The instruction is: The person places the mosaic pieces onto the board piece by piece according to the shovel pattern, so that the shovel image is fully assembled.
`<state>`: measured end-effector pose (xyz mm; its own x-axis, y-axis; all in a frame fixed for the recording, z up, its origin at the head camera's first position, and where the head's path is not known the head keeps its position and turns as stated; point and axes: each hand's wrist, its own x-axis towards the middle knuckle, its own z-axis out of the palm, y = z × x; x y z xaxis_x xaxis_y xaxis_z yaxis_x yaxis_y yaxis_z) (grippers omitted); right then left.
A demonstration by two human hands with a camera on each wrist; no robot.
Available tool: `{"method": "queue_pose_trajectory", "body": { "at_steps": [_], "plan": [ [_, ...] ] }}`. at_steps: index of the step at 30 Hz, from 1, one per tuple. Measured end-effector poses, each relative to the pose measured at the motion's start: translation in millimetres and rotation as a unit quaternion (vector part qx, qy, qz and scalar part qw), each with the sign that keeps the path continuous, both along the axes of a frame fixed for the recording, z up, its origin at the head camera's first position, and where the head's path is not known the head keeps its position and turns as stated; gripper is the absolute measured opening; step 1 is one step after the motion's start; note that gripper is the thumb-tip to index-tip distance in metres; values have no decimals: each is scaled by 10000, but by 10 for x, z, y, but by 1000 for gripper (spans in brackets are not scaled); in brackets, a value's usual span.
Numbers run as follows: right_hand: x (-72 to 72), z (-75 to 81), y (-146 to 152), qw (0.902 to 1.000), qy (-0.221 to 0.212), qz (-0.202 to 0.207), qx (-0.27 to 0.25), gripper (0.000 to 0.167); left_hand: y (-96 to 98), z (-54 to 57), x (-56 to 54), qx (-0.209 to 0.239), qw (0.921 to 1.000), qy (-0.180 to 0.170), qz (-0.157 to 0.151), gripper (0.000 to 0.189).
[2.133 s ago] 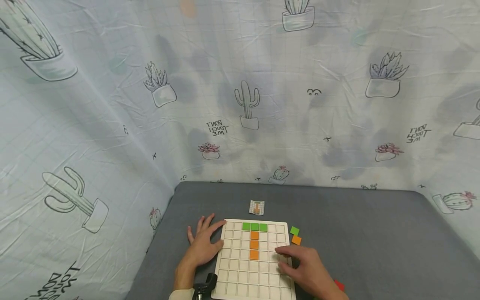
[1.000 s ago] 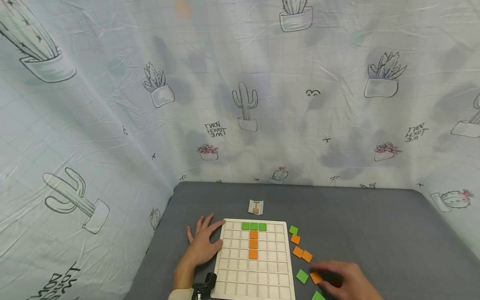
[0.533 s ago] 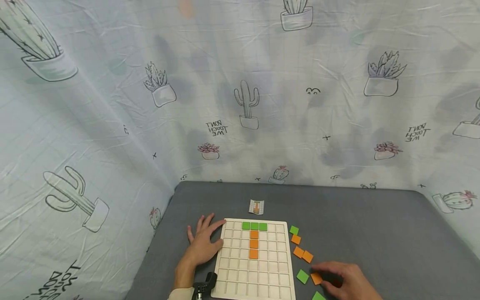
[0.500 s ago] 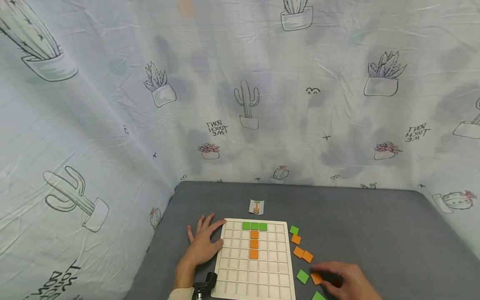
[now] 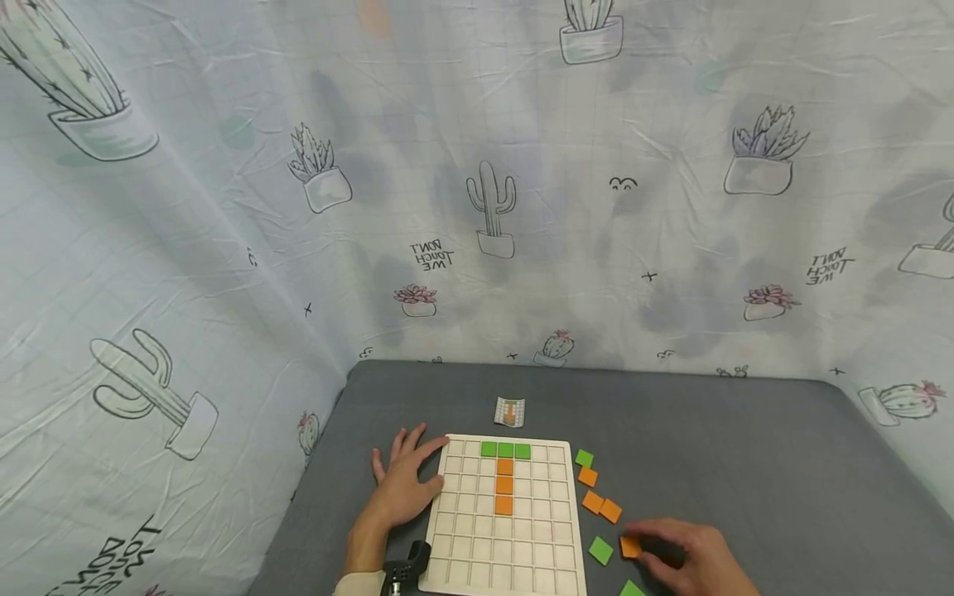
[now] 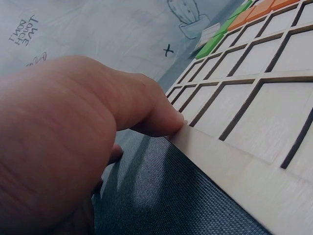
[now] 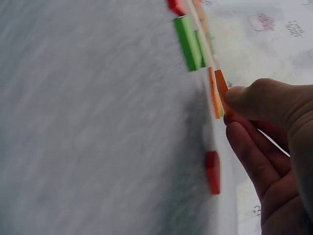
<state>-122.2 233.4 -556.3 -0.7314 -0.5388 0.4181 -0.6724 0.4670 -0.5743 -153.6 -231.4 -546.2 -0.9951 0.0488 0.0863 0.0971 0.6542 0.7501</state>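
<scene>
**Right hand [image 5: 691, 556] pinches a square orange tile [image 5: 630, 547] beside a pale wooden grid board [image 5: 535, 530]**

The square orange tile is to the right of the board, near its lower part, and the thumb and fingers of the right hand are closed on it. Whether it touches the table, I cannot tell.

The left hand [image 5: 402, 494] is spread at the left side of the board and grasps nothing. Its thumb tip presses on the rim, as the left wrist view shows, and its index finger reaches to the upper left corner.

In the top row of the board lie three green square tiles [image 5: 506, 449] side by side. Under the middle one, three orange square tiles [image 5: 504, 485] make a column.

Between the board and the right hand, or near them, loose green tiles [image 5: 600, 550] and loose orange tiles [image 5: 593, 502] lie on the grey table [image 5: 730, 463]. The right wrist view shows also red pieces [image 7: 212, 172].

Just beyond the board is a small paper card [image 5: 510, 411] with a printed grid and a coloured figure. Behind everything hangs a pale curtain [image 5: 566, 248] with cactus drawings.
</scene>
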Motion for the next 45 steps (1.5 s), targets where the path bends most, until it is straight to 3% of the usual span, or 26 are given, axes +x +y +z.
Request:
{"method": "queue_pose_trajectory", "body": {
  "at_steps": [6,16,27,31,38,45],
  "plan": [
    [22,99,-117,9983,236,-519,118,41,-10,21,-2,-136,9994,-320,12,61],
    [-3,244,-369,9969,435,-627,-202,42,-18,46,2,-119,9994,-335,-23,62],
    [-58,441,-782,9977,-231,-512,-377,32,-23,34,-11,-144,9994,-323,-33,61],
    [-73,462,-919,9974,-274,-533,-412,33,-29,11,-20,-136,9995,-270,-37,61],
    [-83,466,-1111,9943,-817,-421,-532,30,-13,-12,23,-170,9994,-296,9,61],
    [-72,352,-1229,9967,-470,-149,-646,28,19,-33,96,-193,9993,-296,71,61]
  ]
}}
